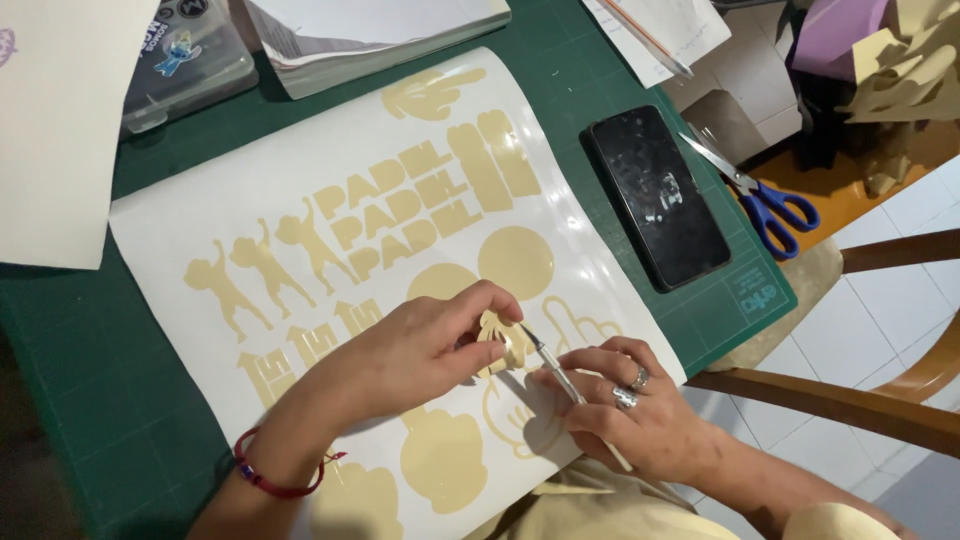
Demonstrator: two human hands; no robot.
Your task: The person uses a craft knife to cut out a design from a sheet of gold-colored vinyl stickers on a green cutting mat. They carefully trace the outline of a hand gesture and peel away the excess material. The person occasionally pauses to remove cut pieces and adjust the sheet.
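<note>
A glossy white backing sheet (400,130) lies on a green cutting mat (80,350); it carries beige vinyl cut-outs: figures, block letters, circles, hand shapes. My left hand (415,350) rests on the sheet and pinches a small beige vinyl piece (497,335) between thumb and fingers. My right hand (625,405), with two rings, holds a thin silver weeding tool (555,370) like a pen. Its tip touches the pinched piece. A red string bracelet circles my left wrist.
A black phone (655,195) lies on the mat right of the sheet. Blue-handled scissors (765,200) sit past the mat's right edge. Papers and a book (380,30) lie at the top, a clear plastic case (190,55) top left, a wooden chair arm (850,400) at right.
</note>
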